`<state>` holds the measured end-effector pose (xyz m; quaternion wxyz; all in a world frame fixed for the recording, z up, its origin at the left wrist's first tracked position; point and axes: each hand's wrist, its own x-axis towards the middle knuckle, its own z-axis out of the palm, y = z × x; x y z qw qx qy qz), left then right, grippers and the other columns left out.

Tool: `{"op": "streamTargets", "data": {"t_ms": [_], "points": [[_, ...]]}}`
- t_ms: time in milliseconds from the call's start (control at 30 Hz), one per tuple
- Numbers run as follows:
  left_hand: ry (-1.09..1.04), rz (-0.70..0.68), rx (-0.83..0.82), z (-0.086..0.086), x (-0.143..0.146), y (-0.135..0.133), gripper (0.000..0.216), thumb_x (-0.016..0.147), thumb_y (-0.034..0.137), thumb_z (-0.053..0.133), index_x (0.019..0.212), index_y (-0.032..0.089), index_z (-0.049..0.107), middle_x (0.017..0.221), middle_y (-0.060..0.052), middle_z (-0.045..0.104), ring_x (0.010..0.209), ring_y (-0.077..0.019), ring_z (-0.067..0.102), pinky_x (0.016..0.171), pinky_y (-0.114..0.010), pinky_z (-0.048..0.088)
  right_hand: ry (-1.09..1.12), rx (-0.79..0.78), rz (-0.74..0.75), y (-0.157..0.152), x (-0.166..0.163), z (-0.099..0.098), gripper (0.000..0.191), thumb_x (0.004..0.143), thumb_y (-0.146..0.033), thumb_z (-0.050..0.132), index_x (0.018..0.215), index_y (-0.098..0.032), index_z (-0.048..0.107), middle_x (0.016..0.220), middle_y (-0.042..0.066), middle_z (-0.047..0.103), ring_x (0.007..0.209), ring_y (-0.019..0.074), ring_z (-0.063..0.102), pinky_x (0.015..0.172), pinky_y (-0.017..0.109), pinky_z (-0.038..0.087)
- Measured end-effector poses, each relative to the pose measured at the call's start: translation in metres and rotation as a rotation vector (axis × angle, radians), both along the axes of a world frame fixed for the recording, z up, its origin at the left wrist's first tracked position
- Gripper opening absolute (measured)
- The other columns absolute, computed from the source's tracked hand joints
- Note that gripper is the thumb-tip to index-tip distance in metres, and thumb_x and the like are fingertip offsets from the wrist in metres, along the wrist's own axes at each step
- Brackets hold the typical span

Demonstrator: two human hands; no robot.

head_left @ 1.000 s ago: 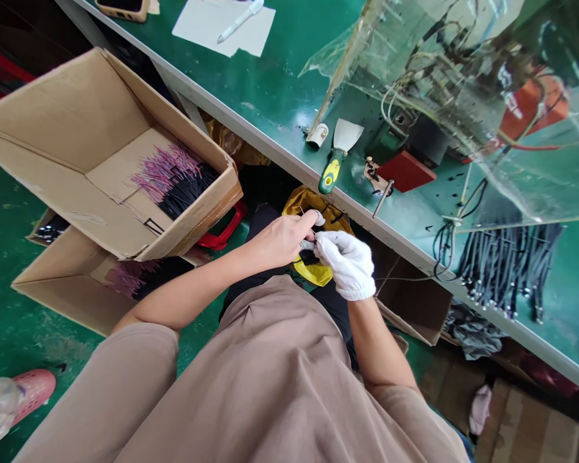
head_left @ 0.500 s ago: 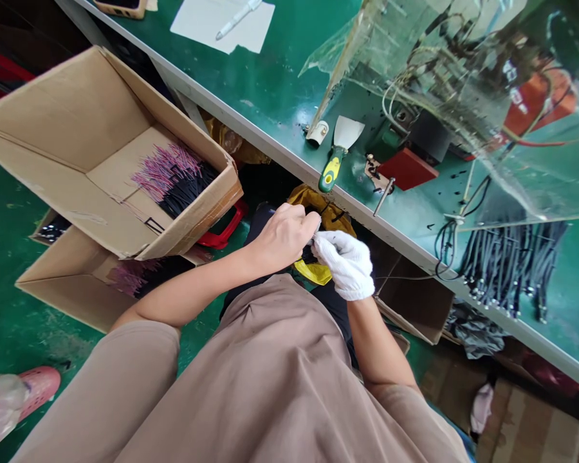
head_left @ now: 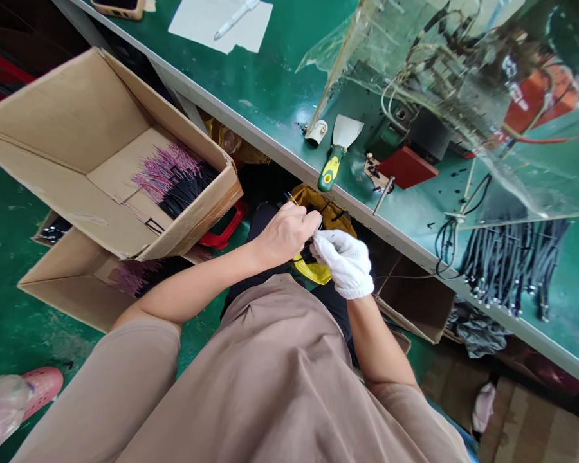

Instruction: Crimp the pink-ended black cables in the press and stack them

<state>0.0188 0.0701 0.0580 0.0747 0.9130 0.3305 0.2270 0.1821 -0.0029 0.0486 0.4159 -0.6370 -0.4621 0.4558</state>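
Observation:
My left hand point(head_left: 284, 235), bare, is closed with its fingers curled. The tip of a thin wire point(head_left: 292, 199) sticks out above its knuckles. My right hand point(head_left: 345, 262) wears a white knitted glove, and its fingertips are pinched together against the left thumb. What lies between the two hands is mostly hidden and too small to name. Under them is a yellow bag point(head_left: 313, 273) with dark pieces in it, at my lap.
Left stands a cardboard box point(head_left: 188, 238) holding black cables with pink wire ends point(head_left: 166, 167); another box point(head_left: 72, 296) sits below. On the green bench point(head_left: 270, 96) are a scraper point(head_left: 335, 154), a machine behind a clear shield point(head_left: 415, 71) and a row of black cables point(head_left: 511, 263) over the edge.
A thin wire end now shows above my left hand, where none was visible before. Both hands stay in nearly the same place, fingers still closed.

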Motion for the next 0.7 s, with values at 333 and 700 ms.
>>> {"op": "streamTargets", "data": {"t_ms": [333, 700], "points": [[0.000, -0.010, 0.172, -0.0020, 0.0032, 0.0006, 0.029, 0.091, 0.002, 0.037, 0.078, 0.016, 0.059, 0.063, -0.005, 0.057, 0.063, -0.0214, 0.055, 0.068, -0.033, 0.040, 0.083, -0.046, 0.026, 0.0009, 0.0031, -0.0070, 0.032, 0.083, -0.048, 0.070, 0.091, -0.018, 0.077, 0.071, 0.001, 0.065, 0.057, 0.0112, 0.055, 0.052, 0.021, 0.044], [-0.001, -0.040, 0.066, 0.0019, 0.0034, 0.0045, 0.021, 0.085, 0.001, 0.044, 0.089, 0.013, 0.060, 0.072, -0.007, 0.066, 0.074, -0.0240, 0.061, 0.072, -0.036, 0.040, 0.204, -0.102, -0.070, 0.0050, 0.0058, 0.0028, 0.039, 0.077, -0.053, 0.077, 0.085, -0.016, 0.074, 0.068, 0.003, 0.069, 0.054, 0.0086, 0.055, 0.048, 0.019, 0.046]]}}
